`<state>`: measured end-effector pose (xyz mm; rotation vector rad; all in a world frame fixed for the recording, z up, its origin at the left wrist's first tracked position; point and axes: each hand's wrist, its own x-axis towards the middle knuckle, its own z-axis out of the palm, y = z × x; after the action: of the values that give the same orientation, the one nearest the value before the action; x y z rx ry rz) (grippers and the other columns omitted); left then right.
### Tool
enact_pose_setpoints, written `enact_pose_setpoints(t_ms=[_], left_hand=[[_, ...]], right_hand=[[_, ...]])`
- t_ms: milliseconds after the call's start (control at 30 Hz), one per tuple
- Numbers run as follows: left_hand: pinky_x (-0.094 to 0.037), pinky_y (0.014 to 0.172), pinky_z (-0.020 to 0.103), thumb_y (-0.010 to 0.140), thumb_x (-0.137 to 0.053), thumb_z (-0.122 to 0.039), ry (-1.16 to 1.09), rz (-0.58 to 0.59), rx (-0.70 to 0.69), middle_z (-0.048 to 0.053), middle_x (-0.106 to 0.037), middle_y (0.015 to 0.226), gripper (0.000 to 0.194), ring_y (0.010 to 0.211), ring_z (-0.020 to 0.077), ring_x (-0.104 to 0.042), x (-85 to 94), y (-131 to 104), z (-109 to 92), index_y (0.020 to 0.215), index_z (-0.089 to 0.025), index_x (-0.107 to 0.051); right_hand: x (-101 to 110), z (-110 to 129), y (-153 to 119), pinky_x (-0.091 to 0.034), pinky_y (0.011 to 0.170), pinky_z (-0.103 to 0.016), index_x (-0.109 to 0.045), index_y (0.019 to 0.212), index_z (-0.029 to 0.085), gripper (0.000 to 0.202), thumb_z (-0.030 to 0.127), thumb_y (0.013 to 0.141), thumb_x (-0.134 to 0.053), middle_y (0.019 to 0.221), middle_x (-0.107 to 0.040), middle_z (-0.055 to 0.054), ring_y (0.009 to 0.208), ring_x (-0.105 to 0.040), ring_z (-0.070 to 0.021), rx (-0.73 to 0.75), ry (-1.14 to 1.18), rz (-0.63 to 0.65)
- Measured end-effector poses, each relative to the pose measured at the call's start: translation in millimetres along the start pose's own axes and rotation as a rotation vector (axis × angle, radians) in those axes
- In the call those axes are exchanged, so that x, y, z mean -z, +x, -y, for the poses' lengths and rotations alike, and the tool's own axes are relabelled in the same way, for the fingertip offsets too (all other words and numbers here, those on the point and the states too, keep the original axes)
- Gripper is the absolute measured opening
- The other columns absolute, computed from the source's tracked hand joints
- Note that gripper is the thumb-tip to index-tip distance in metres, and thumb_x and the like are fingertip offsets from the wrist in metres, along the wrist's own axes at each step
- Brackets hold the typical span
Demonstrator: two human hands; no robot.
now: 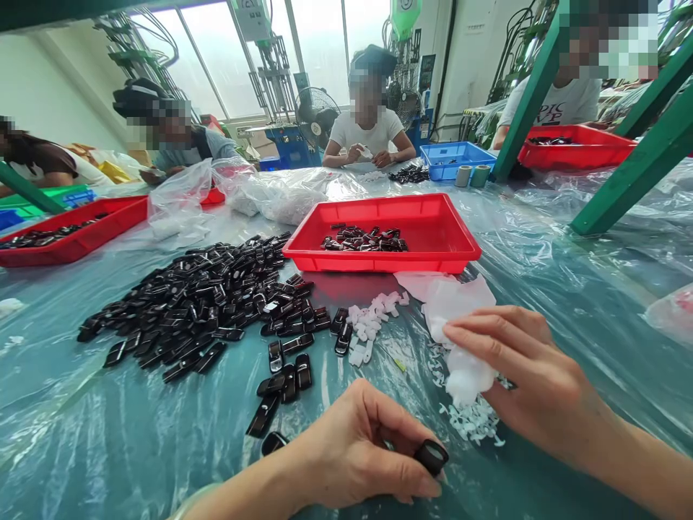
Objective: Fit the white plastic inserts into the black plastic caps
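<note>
My left hand (373, 451) pinches a small glossy black plastic piece (432, 457) between thumb and fingers, low in the view. Part of that piece is hidden by the fingers. To its right, my right hand (533, 375) has its fingers and thumb around a crumpled white cloth-like wad (468, 372). Under and beside the wad lie many tiny white plastic scraps (476, 422). A cluster of small white plastic parts (368, 325) rests farther forward. Several loose black pieces (289, 379) lie just beyond my left hand, in front of a large heap of black pieces (206, 296).
A red tray (382, 263) holding black pieces stands ahead, another red tray (76, 245) at left. Clear plastic sheeting (595, 310) covers the green table. Green posts (644, 155) rise at right. Across the table, a person in a white shirt (368, 130) works near a blue tray (458, 155).
</note>
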<state>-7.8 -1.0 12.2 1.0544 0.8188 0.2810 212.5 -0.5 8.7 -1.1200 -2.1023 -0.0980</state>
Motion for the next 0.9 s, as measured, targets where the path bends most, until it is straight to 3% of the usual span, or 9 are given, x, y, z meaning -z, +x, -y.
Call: enact_pose_setpoints(t_ms=[133, 233, 333, 433, 533, 900], left_hand=[[-0.043, 0.06, 0.019, 0.06, -0.074, -0.019, 0.118, 0.008, -0.152, 0.006, -0.066, 0.073, 0.025, 0.065, 0.0104, -0.054, -0.8, 0, 2, 0.084, -0.013, -0.074], [-0.042, 0.057, 0.017, 0.061, -0.073, -0.017, 0.145, 0.015, -0.178, 0.007, -0.066, 0.077, 0.025, 0.065, 0.0097, -0.054, -0.6, 0, 3, 0.085, -0.013, -0.074], [-0.042, 0.055, 0.017, 0.06, -0.072, -0.015, 0.171, 0.006, -0.194, 0.007, -0.067, 0.078, 0.025, 0.064, 0.0094, -0.055, -0.1, 1, 3, 0.085, -0.014, -0.074], [-0.043, 0.056, 0.017, 0.06, -0.072, -0.016, 0.196, 0.004, -0.202, 0.008, -0.067, 0.079, 0.025, 0.064, 0.0098, -0.055, -0.1, 1, 2, 0.086, -0.014, -0.074], [-0.043, 0.056, 0.017, 0.061, -0.072, -0.017, 0.2, -0.003, -0.194, 0.007, -0.067, 0.08, 0.025, 0.065, 0.01, -0.056, -1.1, 0, 2, 0.085, -0.014, -0.074], [-0.04, 0.05, 0.018, 0.058, -0.071, -0.025, 0.048, -0.127, 0.016, -0.001, -0.054, 0.053, 0.018, 0.049, 0.0068, -0.048, -2.4, 4, 2, 0.066, -0.01, -0.068]], right_hand=[[-1, -30, 7, -0.044, 0.073, -0.033, -0.059, 0.104, 0.022, 0.031, 0.028, 0.073, -0.06, 0.104, -0.064, -0.005, 0.093, -0.059, -0.0233, -0.421, 0.052, -0.071], [-2, -55, 9, -0.046, 0.06, -0.029, -0.062, 0.094, 0.018, 0.025, 0.027, 0.071, -0.064, 0.089, -0.068, -0.005, 0.076, -0.061, -0.0204, -0.699, 0.078, -0.042], [-7, -74, 6, -0.048, 0.059, -0.027, -0.06, 0.094, 0.015, 0.021, 0.028, 0.078, -0.062, 0.082, -0.065, -0.003, 0.067, -0.06, -0.0143, -0.854, 0.127, 0.003], [-13, -87, 1, -0.051, 0.067, -0.031, -0.056, 0.104, 0.015, 0.024, 0.031, 0.087, -0.053, 0.096, -0.061, -0.004, 0.077, -0.06, -0.0131, -0.935, 0.194, 0.051], [-15, -95, -2, -0.051, 0.073, -0.035, -0.054, 0.11, 0.015, 0.027, 0.031, 0.087, -0.052, 0.105, -0.059, -0.006, 0.086, -0.06, -0.0159, -0.993, 0.208, 0.054], [-12, -108, -1, -0.05, 0.076, -0.037, -0.053, 0.111, 0.016, 0.028, 0.031, 0.087, -0.052, 0.109, -0.057, -0.006, 0.09, -0.059, -0.0174, -1.077, 0.174, 0.052]])
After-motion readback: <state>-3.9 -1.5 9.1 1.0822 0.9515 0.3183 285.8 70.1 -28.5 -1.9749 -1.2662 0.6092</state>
